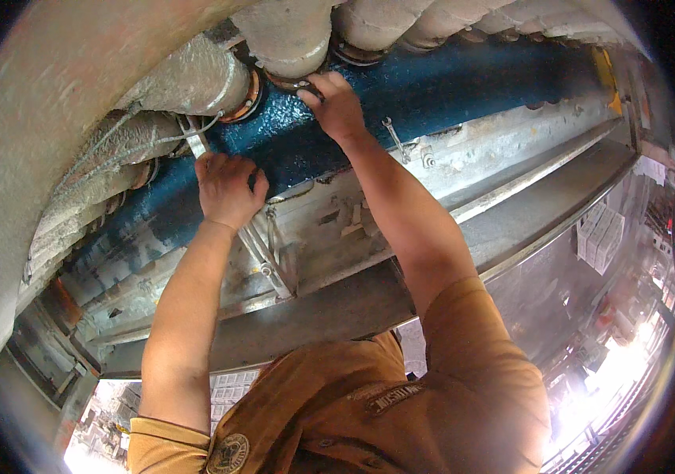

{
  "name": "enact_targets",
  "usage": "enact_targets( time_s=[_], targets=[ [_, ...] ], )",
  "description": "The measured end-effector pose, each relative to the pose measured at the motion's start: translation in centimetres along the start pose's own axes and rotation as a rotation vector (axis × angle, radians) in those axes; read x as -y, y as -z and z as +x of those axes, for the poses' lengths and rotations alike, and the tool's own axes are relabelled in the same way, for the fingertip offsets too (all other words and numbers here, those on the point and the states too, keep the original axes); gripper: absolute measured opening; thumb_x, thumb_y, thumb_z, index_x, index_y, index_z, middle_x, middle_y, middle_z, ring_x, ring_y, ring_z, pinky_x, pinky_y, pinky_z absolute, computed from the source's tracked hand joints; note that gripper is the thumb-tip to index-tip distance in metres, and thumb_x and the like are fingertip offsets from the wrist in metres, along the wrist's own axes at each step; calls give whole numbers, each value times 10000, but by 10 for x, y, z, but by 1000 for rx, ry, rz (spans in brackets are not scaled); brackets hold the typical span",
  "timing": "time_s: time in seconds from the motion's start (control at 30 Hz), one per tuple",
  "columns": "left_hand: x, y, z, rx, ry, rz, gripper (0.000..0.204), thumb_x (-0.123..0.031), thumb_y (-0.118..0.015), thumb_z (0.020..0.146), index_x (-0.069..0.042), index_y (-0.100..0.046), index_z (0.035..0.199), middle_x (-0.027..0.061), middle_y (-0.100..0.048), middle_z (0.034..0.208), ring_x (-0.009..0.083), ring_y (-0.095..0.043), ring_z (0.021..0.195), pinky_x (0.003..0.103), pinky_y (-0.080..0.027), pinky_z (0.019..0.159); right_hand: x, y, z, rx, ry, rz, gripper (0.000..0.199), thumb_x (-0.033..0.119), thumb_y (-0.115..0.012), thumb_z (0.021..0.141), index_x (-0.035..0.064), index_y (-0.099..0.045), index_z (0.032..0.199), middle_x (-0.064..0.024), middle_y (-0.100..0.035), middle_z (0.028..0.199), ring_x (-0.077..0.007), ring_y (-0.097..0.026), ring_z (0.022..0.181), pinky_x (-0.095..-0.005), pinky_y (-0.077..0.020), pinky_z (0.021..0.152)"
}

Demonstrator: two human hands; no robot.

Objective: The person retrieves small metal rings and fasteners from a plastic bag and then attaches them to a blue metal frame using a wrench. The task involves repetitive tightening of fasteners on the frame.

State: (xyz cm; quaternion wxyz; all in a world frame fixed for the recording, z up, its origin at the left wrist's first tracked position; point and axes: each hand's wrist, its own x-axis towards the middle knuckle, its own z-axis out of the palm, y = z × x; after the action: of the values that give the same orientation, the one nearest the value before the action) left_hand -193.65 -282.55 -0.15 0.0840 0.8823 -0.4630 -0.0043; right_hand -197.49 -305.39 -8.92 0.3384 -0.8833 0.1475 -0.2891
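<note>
The wrench, a flat bright metal tool, stood nearly upright against the blue-coated beam, its head reaching up to the rusty collar of a grey insulated pipe. The left hand was clenched around the lower end of the wrench shank, knuckles facing the camera. The right hand was raised further along the beam, its fingertips pinched on a small fitting at the collar of the adjoining pipe; what lay between the fingers was too small to identify. Grey cables ran beside the left pipe, passing just beside the wrench head. Below the blue beam ran a pale, scuffed metal channel with a small bracket fixed at its upper edge, and slender diagonal struts crossed beneath the left wrist. Both forearms rose from an orange work shirt at the lower edge of the view. By judgement, the step in hand was the turning of a fastener at the pipe collar, with the right hand steadying or hand-threading a neighbouring fitting. The next move would call for firm seating of the wrench head on the fastener and a short, controlled swing, since the cables and pipe left little clearance.
</note>
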Motion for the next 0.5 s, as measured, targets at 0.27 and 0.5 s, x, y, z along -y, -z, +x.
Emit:
enact_targets(
  time_s=[0.27, 0.5],
  targets=[
    [1, 0, 1, 36, 29, -33, 137, -263, -622, 721, -128, -645, 727, 38, -641, 796, 241, -573, 862, 425, -330, 932, -10, -8, 8, -7, 34, -18, 107, 164, -655, 743, 66, -659, 785, -83, -621, 784, -292, -593, 786, -393, -488, 722],
    [-1, 2, 2, 28, 34, -21, 172, -276, -592, 722, -111, -639, 709, 44, -628, 776, 217, -561, 858, 395, -333, 920, 1, -7, 8, -53, 19, -161, 154, 217, -698, 726, 78, -644, 763, -96, -601, 774, -314, -588, 778, -405, -489, 693]
  ],
)
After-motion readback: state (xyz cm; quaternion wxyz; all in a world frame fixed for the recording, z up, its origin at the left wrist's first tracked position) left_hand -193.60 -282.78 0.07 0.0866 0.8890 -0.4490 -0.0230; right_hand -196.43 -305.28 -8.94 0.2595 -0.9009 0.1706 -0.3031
